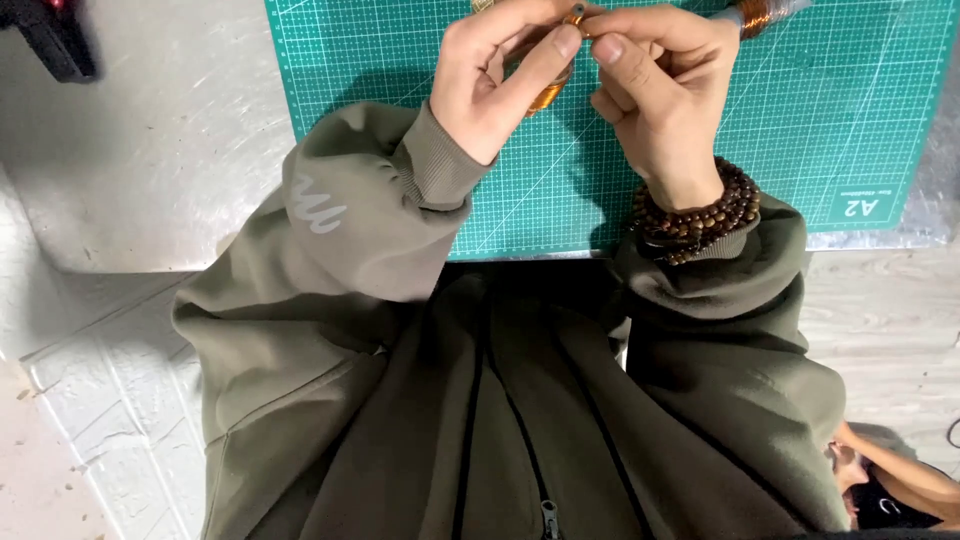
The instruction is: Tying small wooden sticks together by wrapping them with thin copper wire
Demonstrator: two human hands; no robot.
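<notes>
1. Left hand (495, 85) over the green mat (400, 60), fingers curled, thumb (545, 55) and forefinger pinched on a small orange-copper piece (575, 15) at the top edge of the view.
2. Right hand (665, 100) just beside the left, thumb tips nearly touching. Its fingers are curled in tight, thumb pressed toward the same piece; the exact hold is partly hidden by the knuckles.
3. The piece sits between both thumbs, above the mat, lifted off it. More orange shows below the left fingers (548, 97); cannot tell if it is one part or two.
4. Copper wire spool (757, 15) lies on the mat just behind the right hand, top edge, partly cut off.
5. Bead bracelet (695, 215), brown, several loops, on the right wrist.
6. Both arms in olive sleeves (340, 230); the left cuff is pushed back from the wrist.
7. Mat lies on a grey scratched table (150, 150); mat's near edge is close to the person's chest.
8. Dark object (50, 35) at the table's far left corner, mostly out of view.
9. Pale floor (890, 320) at right; white brick-pattern surface at lower left.
</notes>
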